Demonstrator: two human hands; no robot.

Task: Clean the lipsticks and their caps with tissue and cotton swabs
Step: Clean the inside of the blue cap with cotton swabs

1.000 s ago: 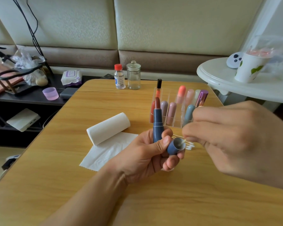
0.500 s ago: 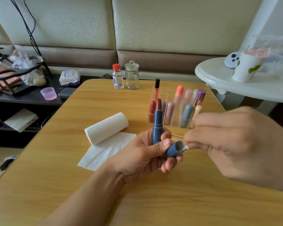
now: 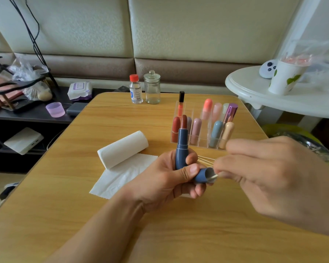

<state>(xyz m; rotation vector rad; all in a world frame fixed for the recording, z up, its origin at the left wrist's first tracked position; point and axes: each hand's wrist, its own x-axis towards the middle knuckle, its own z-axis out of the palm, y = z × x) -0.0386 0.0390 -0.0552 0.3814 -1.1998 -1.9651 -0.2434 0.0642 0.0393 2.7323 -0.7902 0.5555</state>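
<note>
Over the wooden table (image 3: 122,234), the left hand (image 3: 160,179) grips blue lipstick (image 3: 181,147) and cap (image 3: 204,174) while the right hand (image 3: 270,177) pinches a cotton swab (image 3: 214,176) inside, mid-cleaning; next, twist it round the rim

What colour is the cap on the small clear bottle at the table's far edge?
Red-orange; the bottle cap shows clearly in the head view.

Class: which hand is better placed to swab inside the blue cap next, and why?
The right hand: it pinches the cotton swab at the blue cap mouth. The left hand is busy gripping cap and lipstick.
</note>
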